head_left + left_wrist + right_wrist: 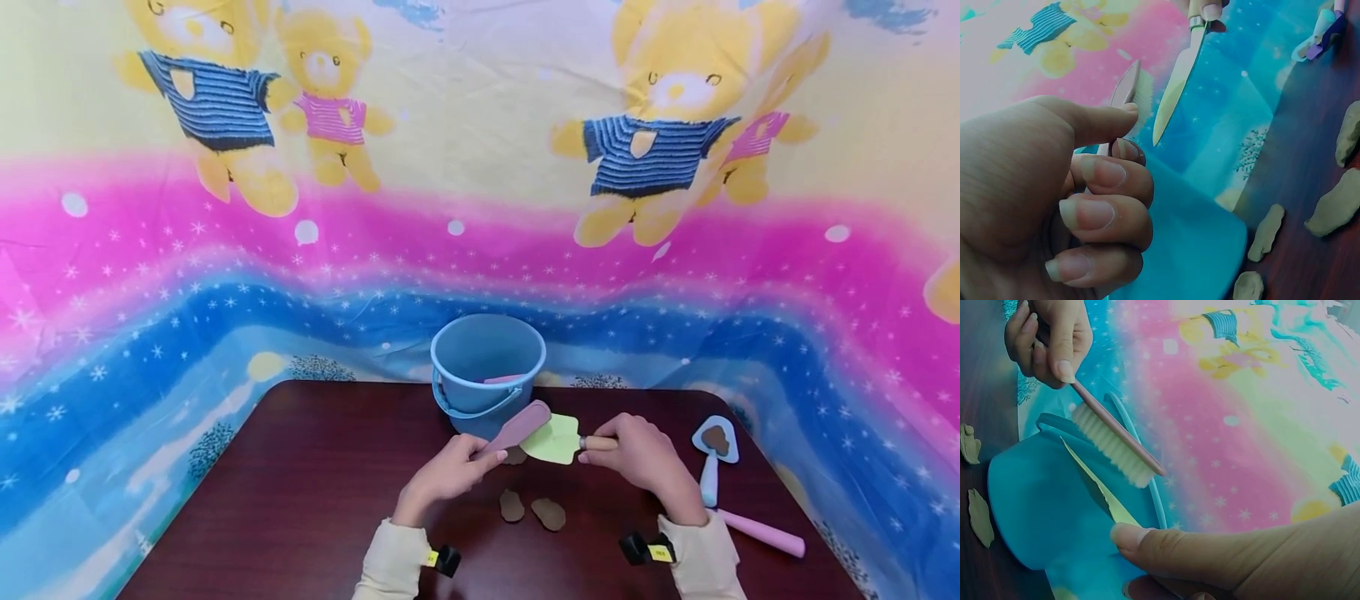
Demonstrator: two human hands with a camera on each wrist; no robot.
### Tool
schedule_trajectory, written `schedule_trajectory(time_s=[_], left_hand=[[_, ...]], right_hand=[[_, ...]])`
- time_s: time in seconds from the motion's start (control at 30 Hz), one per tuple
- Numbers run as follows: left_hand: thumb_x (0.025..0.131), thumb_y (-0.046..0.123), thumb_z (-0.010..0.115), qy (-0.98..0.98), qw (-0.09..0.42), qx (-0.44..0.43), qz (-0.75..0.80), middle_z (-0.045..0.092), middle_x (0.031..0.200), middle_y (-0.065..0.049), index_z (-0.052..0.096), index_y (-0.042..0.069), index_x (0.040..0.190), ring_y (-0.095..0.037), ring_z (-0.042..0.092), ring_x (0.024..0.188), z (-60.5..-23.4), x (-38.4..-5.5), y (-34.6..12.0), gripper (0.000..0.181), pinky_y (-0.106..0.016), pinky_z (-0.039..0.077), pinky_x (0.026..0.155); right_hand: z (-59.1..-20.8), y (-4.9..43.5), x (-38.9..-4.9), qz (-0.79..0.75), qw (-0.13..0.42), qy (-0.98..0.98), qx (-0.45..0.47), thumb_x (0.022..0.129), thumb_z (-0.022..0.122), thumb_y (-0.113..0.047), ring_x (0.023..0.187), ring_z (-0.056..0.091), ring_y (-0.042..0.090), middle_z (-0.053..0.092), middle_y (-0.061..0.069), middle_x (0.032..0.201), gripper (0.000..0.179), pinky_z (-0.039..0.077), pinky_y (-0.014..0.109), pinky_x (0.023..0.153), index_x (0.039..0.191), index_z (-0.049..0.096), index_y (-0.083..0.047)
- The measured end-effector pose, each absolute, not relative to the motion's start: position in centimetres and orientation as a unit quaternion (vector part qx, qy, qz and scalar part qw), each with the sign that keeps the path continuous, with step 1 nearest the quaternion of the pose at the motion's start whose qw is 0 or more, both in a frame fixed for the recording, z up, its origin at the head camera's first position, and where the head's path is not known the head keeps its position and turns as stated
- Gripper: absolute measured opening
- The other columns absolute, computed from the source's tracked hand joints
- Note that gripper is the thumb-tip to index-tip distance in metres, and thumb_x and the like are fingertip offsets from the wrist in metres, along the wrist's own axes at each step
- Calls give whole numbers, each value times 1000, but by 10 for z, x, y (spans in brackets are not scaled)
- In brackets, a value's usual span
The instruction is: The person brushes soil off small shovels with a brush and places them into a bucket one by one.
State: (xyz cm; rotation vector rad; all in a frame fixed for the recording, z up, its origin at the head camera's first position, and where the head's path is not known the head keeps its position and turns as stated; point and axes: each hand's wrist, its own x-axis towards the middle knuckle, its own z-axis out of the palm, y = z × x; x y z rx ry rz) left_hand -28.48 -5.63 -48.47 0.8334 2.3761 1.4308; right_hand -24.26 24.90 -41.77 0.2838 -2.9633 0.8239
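My left hand [446, 471] grips a pink brush [519, 427] by its handle; its pale bristles [1107, 439] point down in the right wrist view. In my right hand [637, 450] is a small light-green shovel [558, 446], pinched at its wooden handle [602, 443]. The brush head overlaps the shovel blade in the head view, while the right wrist view shows the bristles above the blade. Both tools are in front of a blue bucket [467, 397]. Flat brown lumps, like clay, lie below the hands, including one piece [512, 505] and another [549, 514].
Inside the bucket a bit of something pink [504, 379] shows. At the table's right side lies a light-blue toy shovel [710, 479] with a brown lump [716, 441] on its blade, beside a pink handle [765, 533]. A printed bear cloth [465, 250] hangs behind the dark table [315, 483].
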Motion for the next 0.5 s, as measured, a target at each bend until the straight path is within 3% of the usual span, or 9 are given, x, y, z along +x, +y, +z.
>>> schedule_trajectory(time_s=[0.23, 0.5], left_hand=[[103, 34, 60, 800, 143, 283, 510, 42, 55, 2, 68, 11, 86, -9, 39, 46, -485, -280, -47, 30, -25, 37, 48], [104, 34, 59, 760, 186, 304, 544, 41, 56, 1, 66, 8, 88, -10, 36, 46, -481, -276, -37, 31, -24, 36, 48]], right_hand=[[-420, 246, -244, 263, 28, -959, 100, 84, 83, -34, 57, 50, 14, 52, -5, 58, 10, 39, 32, 53, 78, 77, -29], [-420, 244, -245, 269, 34, -956, 109, 86, 82, -33, 52, 45, 12, 41, -7, 53, 21, 35, 29, 51, 68, 72, -28]])
